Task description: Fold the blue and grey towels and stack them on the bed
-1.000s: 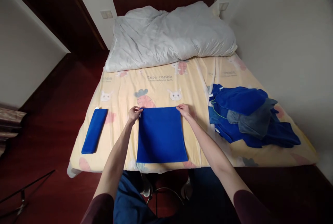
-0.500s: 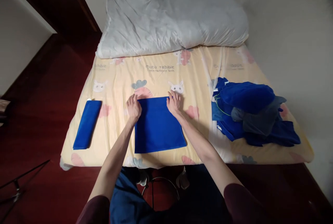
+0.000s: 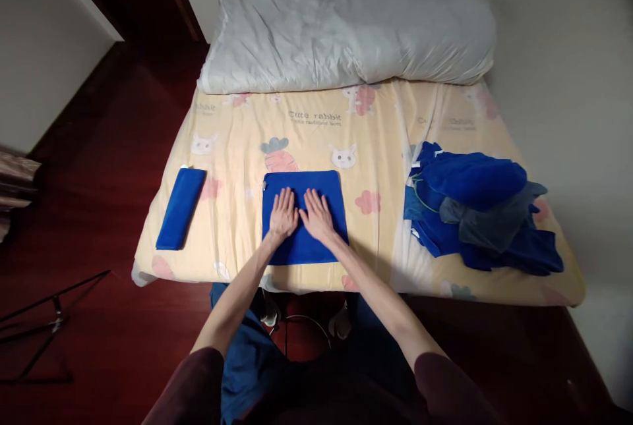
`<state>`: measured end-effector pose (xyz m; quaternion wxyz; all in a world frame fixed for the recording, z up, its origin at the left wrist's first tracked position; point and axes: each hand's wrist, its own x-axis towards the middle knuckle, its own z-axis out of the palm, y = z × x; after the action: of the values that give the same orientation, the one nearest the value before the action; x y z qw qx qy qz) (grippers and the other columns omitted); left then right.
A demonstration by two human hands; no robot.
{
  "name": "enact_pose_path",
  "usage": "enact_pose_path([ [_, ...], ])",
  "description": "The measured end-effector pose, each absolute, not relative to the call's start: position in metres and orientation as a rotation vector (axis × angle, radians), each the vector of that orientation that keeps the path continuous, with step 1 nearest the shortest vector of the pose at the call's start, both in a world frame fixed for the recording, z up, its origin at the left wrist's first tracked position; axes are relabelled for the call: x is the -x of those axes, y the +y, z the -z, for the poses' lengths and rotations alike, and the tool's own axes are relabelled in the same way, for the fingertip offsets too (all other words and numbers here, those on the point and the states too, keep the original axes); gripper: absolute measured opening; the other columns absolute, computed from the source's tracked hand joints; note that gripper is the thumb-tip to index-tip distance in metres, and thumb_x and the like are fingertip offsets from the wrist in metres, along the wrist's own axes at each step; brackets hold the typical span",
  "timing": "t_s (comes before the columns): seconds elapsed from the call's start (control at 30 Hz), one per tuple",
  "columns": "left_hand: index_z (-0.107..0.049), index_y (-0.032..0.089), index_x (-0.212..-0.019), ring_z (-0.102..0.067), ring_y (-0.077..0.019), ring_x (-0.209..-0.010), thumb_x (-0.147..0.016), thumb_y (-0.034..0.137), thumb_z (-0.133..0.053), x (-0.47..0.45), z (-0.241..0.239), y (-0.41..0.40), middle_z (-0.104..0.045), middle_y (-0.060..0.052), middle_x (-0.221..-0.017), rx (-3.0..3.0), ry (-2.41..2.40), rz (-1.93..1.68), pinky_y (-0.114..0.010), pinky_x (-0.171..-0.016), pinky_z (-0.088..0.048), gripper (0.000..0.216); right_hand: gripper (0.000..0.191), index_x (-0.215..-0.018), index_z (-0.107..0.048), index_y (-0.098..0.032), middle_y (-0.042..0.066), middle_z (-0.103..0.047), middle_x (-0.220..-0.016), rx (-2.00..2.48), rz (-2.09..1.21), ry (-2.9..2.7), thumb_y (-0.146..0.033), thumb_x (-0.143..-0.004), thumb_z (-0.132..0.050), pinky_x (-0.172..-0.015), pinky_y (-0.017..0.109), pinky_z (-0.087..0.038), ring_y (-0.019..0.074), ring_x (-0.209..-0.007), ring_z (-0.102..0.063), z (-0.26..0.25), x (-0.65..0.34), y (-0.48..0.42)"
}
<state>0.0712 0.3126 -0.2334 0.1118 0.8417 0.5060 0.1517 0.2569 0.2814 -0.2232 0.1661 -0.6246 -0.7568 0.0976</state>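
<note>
A blue cloth (image 3: 306, 247) lies flat as a near-square on the bed in front of me, with a small pale tag at its far left corner. My left hand (image 3: 283, 215) rests palm down on its middle, fingers stretched out. Close beside it, my right hand (image 3: 317, 217) also lies flat on the cloth with its fingers spread. Neither hand grips anything. To the left, a narrow folded blue cloth (image 3: 180, 209) lies on the sheet. A loose heap of blue and grey cloths (image 3: 477, 207) sits on the right side of the bed.
The bed carries a yellow patterned sheet (image 3: 380, 148), with a grey-white quilt (image 3: 351, 23) bunched across its far end. Black stand legs (image 3: 54, 306) rise from the floor at left. A wall (image 3: 564, 115) borders the bed at right.
Both hands have let go of the cloth's far corners and moved inward and nearer, onto its middle, with fingers now flat. The whole view has shifted slightly.
</note>
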Motion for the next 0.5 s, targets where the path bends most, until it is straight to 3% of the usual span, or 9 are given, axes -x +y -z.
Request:
enact_pose_path([
  [0.1, -0.031, 0.006, -0.163, -0.015, -0.0259, -0.162, -0.105, 0.031, -0.030, -0.062, 0.237, 0.256, -0.025, -0.014, -0.171, -2.461, 1.516, -0.401, -0.048, -0.133, -0.014, 0.063, 0.062, -0.164, -0.033, -0.008, 0.012, -0.027, -0.171, 1.797, -0.322, -2.137, -0.040, -0.111, -0.026, -0.133, 0.046, -0.012, 0.0218, -0.162, -0.019, 0.233, -0.256, 0.229],
  [0.3, -0.031, 0.005, -0.163, -0.014, -0.0290, -0.162, -0.106, 0.037, -0.034, -0.034, 0.228, 0.198, -0.025, -0.017, -0.171, -2.296, 1.709, -0.519, -0.051, -0.132, -0.016, 0.066, 0.065, -0.162, -0.036, -0.005, 0.019, -0.027, -0.170, 2.053, -0.275, -1.861, -0.040, -0.109, -0.024, -0.130, 0.060, -0.010, 0.0302, -0.162, -0.018, 0.226, -0.260, 0.185],
  [0.4, -0.033, 0.010, -0.163, -0.018, -0.0289, -0.161, -0.104, 0.038, -0.040, -0.022, 0.223, 0.172, -0.030, -0.016, -0.170, -2.331, 1.596, -0.509, -0.051, -0.132, -0.016, 0.066, 0.063, -0.163, -0.038, -0.013, 0.014, -0.028, -0.170, 1.821, -0.340, -2.057, -0.042, -0.108, -0.031, -0.131, 0.055, -0.012, 0.0275, -0.161, -0.020, 0.225, -0.247, 0.154],
  [0.5, -0.035, 0.010, -0.161, -0.024, -0.0303, -0.160, -0.103, 0.038, -0.042, 0.006, 0.225, 0.141, -0.031, -0.018, -0.169, -2.261, 1.665, -0.503, -0.053, -0.131, -0.019, 0.065, 0.063, -0.161, -0.042, -0.014, 0.014, -0.031, -0.169, 1.865, -0.388, -1.973, -0.045, -0.106, -0.034, -0.131, 0.055, -0.014, 0.0286, -0.160, -0.023, 0.233, -0.259, 0.118],
])
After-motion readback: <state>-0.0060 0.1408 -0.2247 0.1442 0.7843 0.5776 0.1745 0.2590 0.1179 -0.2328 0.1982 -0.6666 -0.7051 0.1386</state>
